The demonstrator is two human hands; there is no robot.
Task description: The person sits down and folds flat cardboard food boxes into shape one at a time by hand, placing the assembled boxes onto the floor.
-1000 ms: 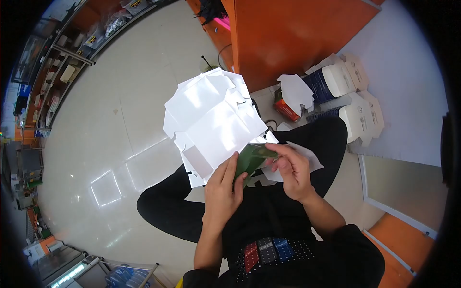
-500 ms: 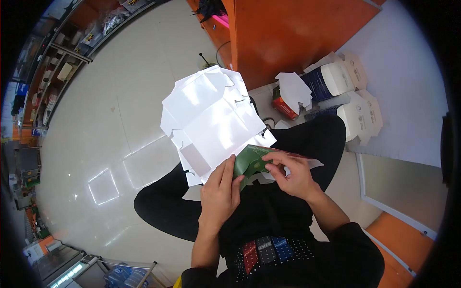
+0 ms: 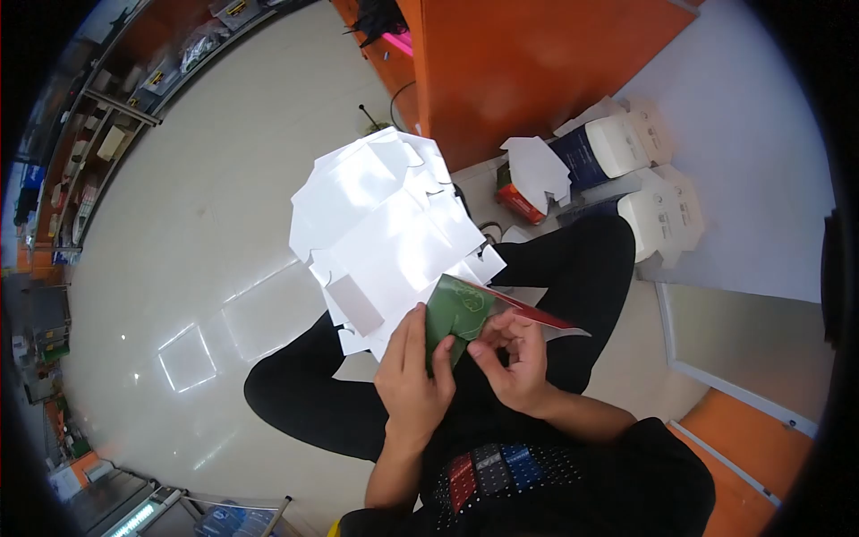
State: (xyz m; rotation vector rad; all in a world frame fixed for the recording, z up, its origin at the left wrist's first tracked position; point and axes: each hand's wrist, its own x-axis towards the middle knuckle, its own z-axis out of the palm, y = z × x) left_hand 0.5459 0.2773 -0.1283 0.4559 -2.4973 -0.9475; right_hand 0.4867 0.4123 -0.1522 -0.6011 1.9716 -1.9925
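A green and red carton blank (image 3: 452, 318), partly folded, is over my lap. Its green panel faces up, and a red edge with a pale underside runs out to the right. My left hand (image 3: 413, 380) grips the green panel at its left side, thumb on top and fingers along the edge. With fingers curled, my right hand (image 3: 517, 362) pinches the carton near its lower right edge; the fingertips are partly hidden. Just beyond both hands lies a stack of white die-cut carton sheets (image 3: 394, 228), white side up, resting around my legs.
A folded white, red and green carton (image 3: 534, 179) stands on the floor at right, beside stacks of dark blue and white cartons (image 3: 617, 148). An orange cabinet (image 3: 537, 63) rises behind. Shelves with boxes (image 3: 107, 143) line the far left, past the tiled floor (image 3: 206, 224).
The green panel has turned to lie flatter and more upright in view. My right hand has moved down and left, its fingers curling more. My left hand keeps its hold.
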